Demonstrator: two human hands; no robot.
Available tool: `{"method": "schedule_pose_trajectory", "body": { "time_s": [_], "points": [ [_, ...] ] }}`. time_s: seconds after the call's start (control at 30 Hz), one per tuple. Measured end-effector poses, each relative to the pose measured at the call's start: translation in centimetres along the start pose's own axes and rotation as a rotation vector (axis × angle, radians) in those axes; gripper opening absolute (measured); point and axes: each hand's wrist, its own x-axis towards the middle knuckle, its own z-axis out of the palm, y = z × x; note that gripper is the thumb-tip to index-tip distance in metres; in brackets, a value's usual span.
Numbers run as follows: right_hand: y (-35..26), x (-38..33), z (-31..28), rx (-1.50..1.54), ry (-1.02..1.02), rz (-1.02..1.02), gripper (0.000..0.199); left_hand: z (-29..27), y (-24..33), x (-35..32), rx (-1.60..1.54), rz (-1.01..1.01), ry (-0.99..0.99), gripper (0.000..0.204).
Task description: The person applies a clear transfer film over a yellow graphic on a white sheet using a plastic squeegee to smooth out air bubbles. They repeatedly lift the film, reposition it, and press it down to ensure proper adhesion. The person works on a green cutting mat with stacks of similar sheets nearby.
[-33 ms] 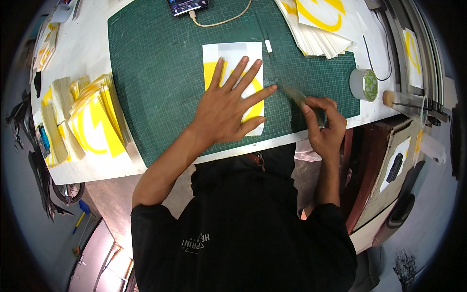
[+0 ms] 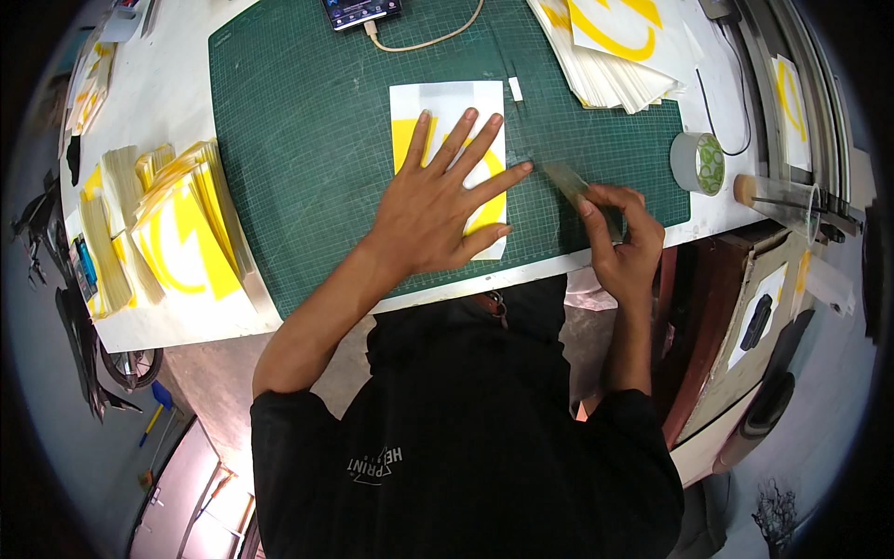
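A white sheet with a yellow shape (image 2: 447,102) lies on the green cutting mat (image 2: 307,140). My left hand (image 2: 438,200) presses flat on the sheet with its fingers spread, covering most of the yellow part. Just right of the sheet, my right hand (image 2: 619,238) grips a thin, flat, translucent scraper (image 2: 566,180). The scraper's tip points toward the sheet's right edge, and its blade lies low over the mat.
A fanned stack of yellow-and-white sheets (image 2: 177,233) lies left of the mat, and another stack (image 2: 605,47) sits at the top right. A tape roll (image 2: 697,163) stands right of the mat. A phone with a cable (image 2: 358,11) lies at the far edge, near a small white scrap (image 2: 515,88).
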Motion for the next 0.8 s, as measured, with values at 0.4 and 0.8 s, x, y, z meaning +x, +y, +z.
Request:
{"method": "schedule_pose_trajectory", "body": {
  "time_s": [0.4,0.8],
  "points": [
    [-1.5,0.5,0.3,0.009,-0.022,-0.018,0.017,-2.5,-1.3,0.3,-0.295,-0.083,0.13,0.055],
    [-6.5,5.4,10.4,-0.218,-0.505,-0.685,0.025,-3.2,-9.3,-1.8,-0.478,-0.172,0.199,0.042]
  ]
}}
